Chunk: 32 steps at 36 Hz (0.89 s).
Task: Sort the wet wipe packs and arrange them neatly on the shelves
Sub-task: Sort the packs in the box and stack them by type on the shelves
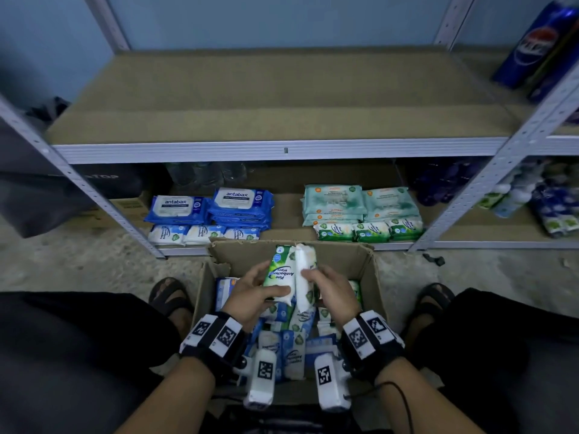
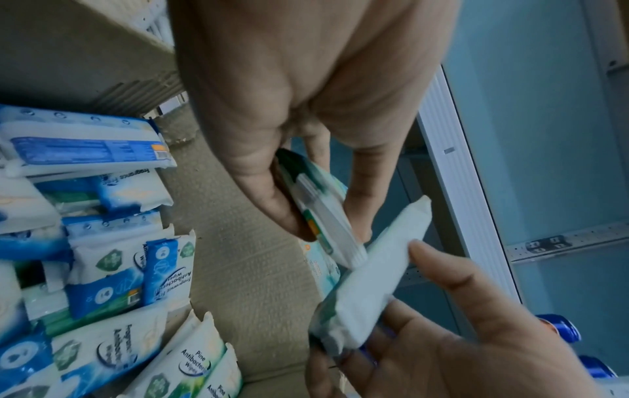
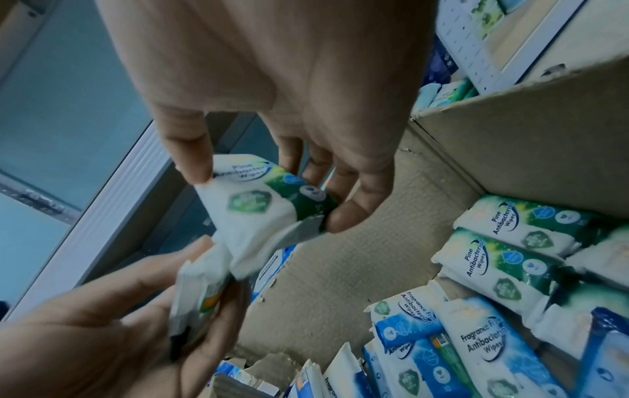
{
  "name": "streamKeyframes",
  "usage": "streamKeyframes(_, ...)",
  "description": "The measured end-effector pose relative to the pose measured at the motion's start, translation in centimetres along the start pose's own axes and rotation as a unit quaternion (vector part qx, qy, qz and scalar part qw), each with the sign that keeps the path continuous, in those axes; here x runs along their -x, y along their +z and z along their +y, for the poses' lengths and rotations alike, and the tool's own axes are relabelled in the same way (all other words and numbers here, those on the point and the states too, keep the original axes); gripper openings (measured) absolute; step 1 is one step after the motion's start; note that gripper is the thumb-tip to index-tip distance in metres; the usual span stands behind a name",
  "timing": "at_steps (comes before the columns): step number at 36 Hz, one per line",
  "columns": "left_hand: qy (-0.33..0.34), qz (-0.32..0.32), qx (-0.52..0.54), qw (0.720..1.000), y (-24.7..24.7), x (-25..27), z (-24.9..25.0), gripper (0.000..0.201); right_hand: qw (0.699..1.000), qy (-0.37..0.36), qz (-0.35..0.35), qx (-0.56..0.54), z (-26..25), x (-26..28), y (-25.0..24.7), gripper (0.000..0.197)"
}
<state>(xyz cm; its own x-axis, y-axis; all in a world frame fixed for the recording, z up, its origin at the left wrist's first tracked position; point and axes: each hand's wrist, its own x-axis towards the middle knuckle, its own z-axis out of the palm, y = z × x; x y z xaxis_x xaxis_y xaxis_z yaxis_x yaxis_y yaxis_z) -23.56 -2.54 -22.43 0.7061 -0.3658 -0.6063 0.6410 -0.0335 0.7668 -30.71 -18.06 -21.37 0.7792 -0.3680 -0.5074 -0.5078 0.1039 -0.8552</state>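
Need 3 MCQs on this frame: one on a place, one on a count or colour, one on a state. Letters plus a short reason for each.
1. Where do the green pine packs already shelved lie?
A. On the upper shelf
B. At the right front of the lower shelf
C. On the floor left of the box

2. How many stacks of blue antabax packs stand on the lower shelf?
A. Two
B. Four
C. None

3. What are the hands doing?
A. Both hang open over the box
B. Only the right holds a pack
C. Each holds a pine pack above the box

Answers:
1 B: the row of green pine packs lies along the front of the lower shelf, right side.
2 A: two antabax stacks stand side by side at the left.
3 C: the left hand grips one pine pack, the right hand another, over the cardboard box.
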Motion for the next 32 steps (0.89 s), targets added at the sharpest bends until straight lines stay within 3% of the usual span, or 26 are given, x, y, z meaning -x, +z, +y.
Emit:
streamKeyframes(5,0.038,0.019,-0.055,0.998,-0.5,-0.1,0.4,0.075,0.999,-0.029,0.012,0.039,0.7,0.0,-0.6,0.042)
streamKeyframes(9,0.034,0.070,-0.100,0.992,-0.8,-0.5,0.3,0.076,0.994,-0.057,0.035,0.089,1.8,-0.6,-0.8,0.047)
streamKeyframes(13,0.029,0.080,-0.093,0.992,-1.0,-0.7,0.3,0.045,0.991,-0.073,0.045,0.101,2.9,-1.3,-1.0,0.044)
streamKeyframes(15,0.027,0.077,-0.099,0.992,-0.9,-0.7,0.2,0.040,0.992,-0.076,0.029,0.096,2.9,-1.4,-1.1,0.040)
streamKeyframes(20,0.001,0.046,-0.044,0.998,-0.5,-0.7,0.3,0.020,0.993,-0.080,-0.040,0.076,2.6,-1.4,-1.3,0.034)
streamKeyframes(25,-0.007,0.038,0.035,0.999,-0.3,-0.7,0.2,0.030,0.993,-0.092,-0.053,0.049,2.4,-1.5,-1.5,0.029)
streamKeyframes(32,0.004,0.010,0.066,0.998,-0.1,-0.6,0.3,0.012,0.990,-0.106,-0.045,0.079,3.3,-1.6,-1.0,0.025)
